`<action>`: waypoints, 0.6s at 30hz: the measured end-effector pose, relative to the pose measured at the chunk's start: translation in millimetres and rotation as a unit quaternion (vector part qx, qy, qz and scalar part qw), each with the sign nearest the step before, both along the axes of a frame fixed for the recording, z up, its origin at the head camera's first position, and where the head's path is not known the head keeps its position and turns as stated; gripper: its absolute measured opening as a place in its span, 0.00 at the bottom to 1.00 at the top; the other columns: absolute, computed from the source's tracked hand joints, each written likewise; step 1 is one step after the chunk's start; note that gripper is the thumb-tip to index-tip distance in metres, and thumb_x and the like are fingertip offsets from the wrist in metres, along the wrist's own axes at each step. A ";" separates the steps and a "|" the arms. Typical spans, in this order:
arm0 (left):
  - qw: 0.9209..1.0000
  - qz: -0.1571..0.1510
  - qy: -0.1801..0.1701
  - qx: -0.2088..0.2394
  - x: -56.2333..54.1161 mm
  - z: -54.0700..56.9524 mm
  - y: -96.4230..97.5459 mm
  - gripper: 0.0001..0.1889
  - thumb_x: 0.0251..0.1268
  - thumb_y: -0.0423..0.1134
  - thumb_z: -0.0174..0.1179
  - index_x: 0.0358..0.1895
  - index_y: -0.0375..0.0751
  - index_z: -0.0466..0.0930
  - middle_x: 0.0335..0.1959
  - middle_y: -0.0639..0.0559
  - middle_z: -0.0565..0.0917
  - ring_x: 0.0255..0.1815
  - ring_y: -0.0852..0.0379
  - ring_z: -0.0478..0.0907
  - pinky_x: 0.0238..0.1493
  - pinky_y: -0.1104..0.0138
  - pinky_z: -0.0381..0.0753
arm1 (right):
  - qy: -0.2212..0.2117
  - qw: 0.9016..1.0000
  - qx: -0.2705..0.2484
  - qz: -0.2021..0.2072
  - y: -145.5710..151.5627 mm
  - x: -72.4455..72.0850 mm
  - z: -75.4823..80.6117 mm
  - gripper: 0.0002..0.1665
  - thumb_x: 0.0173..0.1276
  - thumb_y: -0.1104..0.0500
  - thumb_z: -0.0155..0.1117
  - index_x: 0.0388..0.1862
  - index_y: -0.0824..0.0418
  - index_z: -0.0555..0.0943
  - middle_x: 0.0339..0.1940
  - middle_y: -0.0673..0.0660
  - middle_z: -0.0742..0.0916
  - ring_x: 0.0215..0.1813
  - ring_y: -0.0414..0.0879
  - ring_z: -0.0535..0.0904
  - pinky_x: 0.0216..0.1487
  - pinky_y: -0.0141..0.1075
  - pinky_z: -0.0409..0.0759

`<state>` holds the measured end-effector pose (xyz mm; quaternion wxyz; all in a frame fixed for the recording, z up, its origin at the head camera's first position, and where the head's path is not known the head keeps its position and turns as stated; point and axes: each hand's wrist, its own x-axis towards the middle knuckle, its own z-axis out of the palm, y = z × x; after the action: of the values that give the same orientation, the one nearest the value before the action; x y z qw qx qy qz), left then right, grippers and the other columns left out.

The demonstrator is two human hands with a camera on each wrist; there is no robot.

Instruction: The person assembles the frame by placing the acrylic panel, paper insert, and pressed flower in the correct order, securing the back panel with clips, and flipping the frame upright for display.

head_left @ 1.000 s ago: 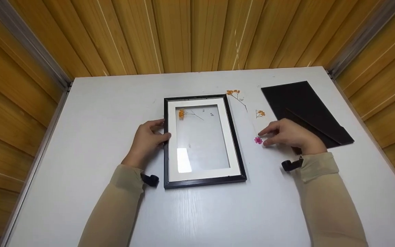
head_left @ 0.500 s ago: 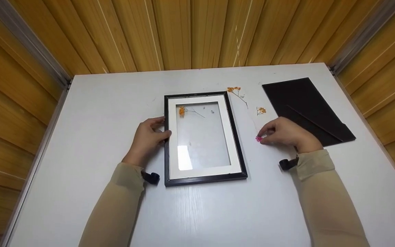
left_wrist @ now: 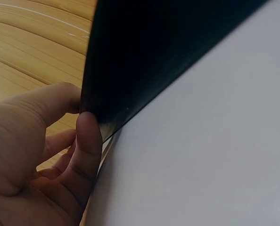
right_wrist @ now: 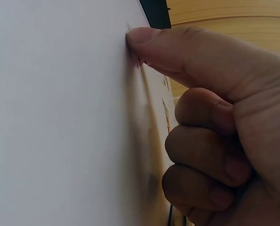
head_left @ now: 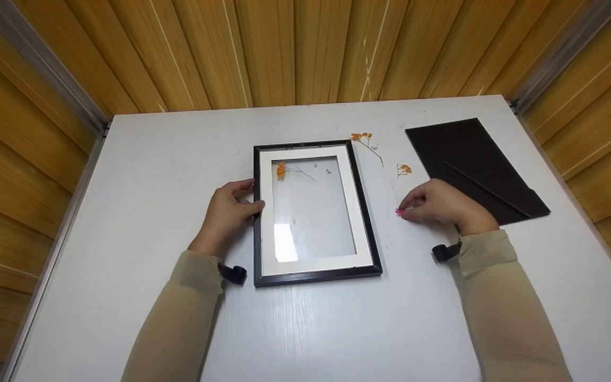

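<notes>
A black picture frame (head_left: 316, 278) with a white mat (head_left: 311, 266) and a see-through pane lies on the table. My left hand (head_left: 228, 209) grips its left side, thumb on the border; the left wrist view shows thumb and fingers at the dark edge. Behind the pane, at the upper left, is an orange dried flower (head_left: 281, 170) on a thin stem. To the right of the frame, my right hand (head_left: 443, 204) pinches a small pink flower (head_left: 399, 213) between thumb and forefinger, low over the tabletop. The fingertips partly cover it, and the other fingers are curled in the right wrist view.
An orange dried sprig (head_left: 372, 147) lies by the frame's top right corner, and a shorter orange sprig (head_left: 404, 170) lies farther right. Beyond my right hand rests a black backing board (head_left: 459, 143) with its stand flap. Wooden slatted walls (head_left: 316, 53) border the white table (head_left: 178, 138).
My right thumb and forefinger have closed on the pink flower, which lay uncovered beside them a second ago. The left hand keeps its grip on the frame. The head view has shifted slightly.
</notes>
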<state>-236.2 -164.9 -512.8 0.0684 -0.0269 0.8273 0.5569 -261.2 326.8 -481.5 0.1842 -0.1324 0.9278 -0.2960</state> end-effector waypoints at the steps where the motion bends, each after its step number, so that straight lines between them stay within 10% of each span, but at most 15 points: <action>1: 1.000 0.000 0.000 0.001 0.3 0.1 0.1 0.36 0.72 0.35 0.75 0.82 0.36 0.76 0.74 0.33 0.85 0.40 0.58 0.89 0.39 0.71 0.92 | 0.000 1.000 0.000 -0.001 0.0 -0.1 -0.2 0.07 0.68 0.57 0.84 0.44 0.52 0.98 0.34 0.48 0.88 0.44 0.48 0.78 0.41 0.33 0.76; 18: 1.000 -0.004 -0.002 -0.002 1.4 1.2 -1.8 0.37 0.72 0.35 0.76 0.82 0.35 0.75 0.74 0.35 0.85 0.38 0.60 0.87 0.38 0.72 0.91 | 0.017 0.997 -0.074 -0.019 -12.7 -0.6 5.6 0.11 0.68 0.56 0.87 0.46 0.58 0.96 0.21 0.43 0.73 0.30 0.38 0.69 0.31 0.30 0.66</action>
<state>-234.9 -166.7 -511.7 0.0724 -0.0243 0.8282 0.5552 -261.8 314.0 -475.9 0.1523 -0.1337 0.9085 -0.3654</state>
